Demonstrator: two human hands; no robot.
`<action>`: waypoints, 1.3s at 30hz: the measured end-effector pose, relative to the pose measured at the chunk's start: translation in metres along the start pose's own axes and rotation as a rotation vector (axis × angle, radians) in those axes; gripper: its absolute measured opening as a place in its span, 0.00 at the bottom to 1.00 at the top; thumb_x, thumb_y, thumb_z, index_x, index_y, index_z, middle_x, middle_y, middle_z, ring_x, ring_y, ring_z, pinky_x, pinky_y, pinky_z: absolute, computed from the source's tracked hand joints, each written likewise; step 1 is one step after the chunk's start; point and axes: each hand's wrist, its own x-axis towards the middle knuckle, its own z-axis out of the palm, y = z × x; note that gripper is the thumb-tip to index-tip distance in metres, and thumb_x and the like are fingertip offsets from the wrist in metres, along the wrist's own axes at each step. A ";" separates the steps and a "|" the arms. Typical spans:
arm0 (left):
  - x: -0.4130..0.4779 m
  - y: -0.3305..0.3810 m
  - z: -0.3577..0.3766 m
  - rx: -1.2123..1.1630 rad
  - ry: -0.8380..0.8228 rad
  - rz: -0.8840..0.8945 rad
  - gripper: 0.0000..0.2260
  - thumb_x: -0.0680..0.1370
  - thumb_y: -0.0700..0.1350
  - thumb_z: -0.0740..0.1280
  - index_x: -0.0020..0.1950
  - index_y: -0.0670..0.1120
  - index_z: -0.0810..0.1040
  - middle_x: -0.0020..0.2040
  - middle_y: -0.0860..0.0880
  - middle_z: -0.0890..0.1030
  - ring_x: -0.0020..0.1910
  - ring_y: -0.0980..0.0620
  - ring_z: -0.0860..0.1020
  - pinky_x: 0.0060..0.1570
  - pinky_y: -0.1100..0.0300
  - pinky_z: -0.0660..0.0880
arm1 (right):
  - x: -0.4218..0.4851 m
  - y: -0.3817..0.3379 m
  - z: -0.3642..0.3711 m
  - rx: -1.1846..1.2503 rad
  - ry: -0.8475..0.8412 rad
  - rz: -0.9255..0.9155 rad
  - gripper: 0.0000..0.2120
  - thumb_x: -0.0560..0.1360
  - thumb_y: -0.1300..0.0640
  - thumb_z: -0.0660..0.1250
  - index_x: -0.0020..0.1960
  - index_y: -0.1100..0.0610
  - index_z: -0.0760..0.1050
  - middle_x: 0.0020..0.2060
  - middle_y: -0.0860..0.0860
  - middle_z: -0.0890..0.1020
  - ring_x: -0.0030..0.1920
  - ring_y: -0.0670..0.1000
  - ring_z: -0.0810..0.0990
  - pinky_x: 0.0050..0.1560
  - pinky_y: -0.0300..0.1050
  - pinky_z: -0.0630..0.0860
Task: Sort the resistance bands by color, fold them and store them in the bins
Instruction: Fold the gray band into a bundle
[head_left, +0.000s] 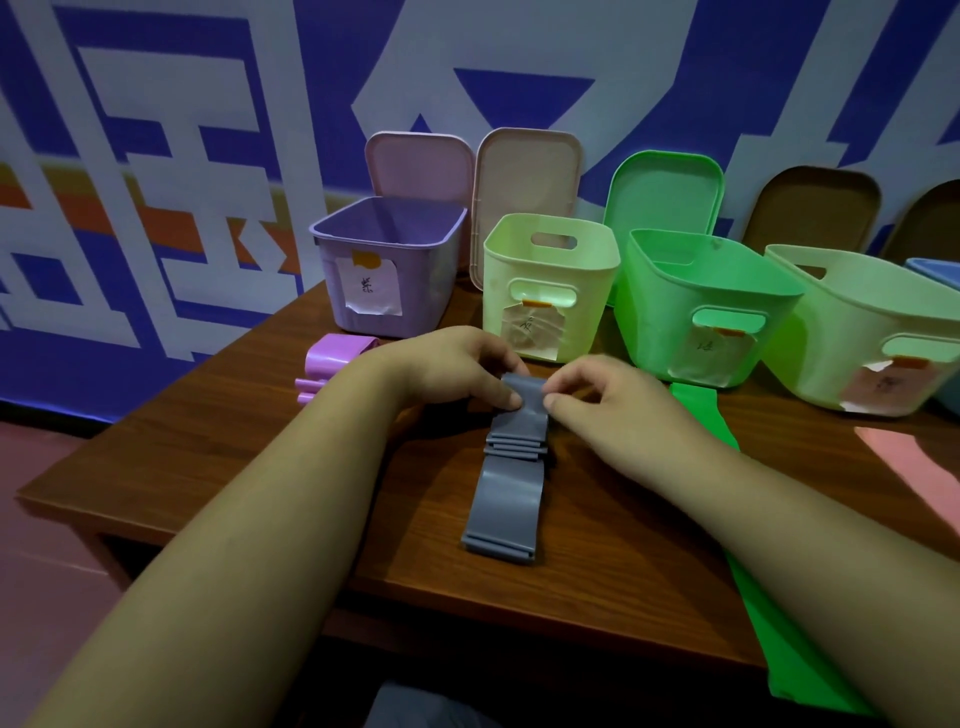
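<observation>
The grey band (511, 493) lies on the table (249, 467) in front of me, with its long axis running straight from my body toward the bins; the near end lies flat close to the table edge, the middle shows a small stack of folds, and the far end is lifted a little between my two hands. My left hand (457, 371) pinches the left corner of that far end with thumb and curled fingers; my right hand (613, 400) pinches the right corner in the same way; both hold only this band. So the unfolded part lies on my side of the grip, and I judge that the next fold must bring the held end toward me, over the stack; the hands are equally near, one at each edge. Just behind my hands stands the pale green bin (498, 291), with the purple bin (431, 291) to its left and the green bin (660, 322) to its right; I cannot read the paper labels, so I cannot tell which bin takes grey. A folded purple band (337, 358) rests beside my left wrist; a green band (704, 421) runs along the table beneath my right forearm.
</observation>
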 end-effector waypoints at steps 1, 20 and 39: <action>0.000 0.000 0.000 -0.030 0.014 0.013 0.14 0.75 0.47 0.80 0.59 0.55 0.85 0.56 0.50 0.87 0.56 0.50 0.85 0.62 0.48 0.82 | 0.004 0.003 0.002 0.002 0.025 0.052 0.14 0.77 0.44 0.75 0.61 0.46 0.81 0.58 0.45 0.81 0.56 0.46 0.80 0.53 0.44 0.73; -0.004 -0.004 -0.008 -0.177 -0.091 -0.016 0.27 0.75 0.37 0.78 0.71 0.54 0.78 0.64 0.49 0.84 0.63 0.49 0.83 0.67 0.47 0.79 | 0.033 0.000 0.014 0.187 0.102 -0.066 0.13 0.76 0.59 0.77 0.53 0.46 0.78 0.50 0.46 0.83 0.50 0.51 0.82 0.46 0.48 0.79; -0.005 -0.002 -0.010 -0.093 -0.224 -0.052 0.20 0.79 0.30 0.69 0.68 0.45 0.79 0.62 0.39 0.82 0.53 0.52 0.82 0.50 0.64 0.80 | -0.020 -0.003 0.006 -0.167 -0.043 -0.442 0.19 0.74 0.58 0.75 0.56 0.43 0.70 0.54 0.40 0.71 0.46 0.46 0.74 0.45 0.49 0.76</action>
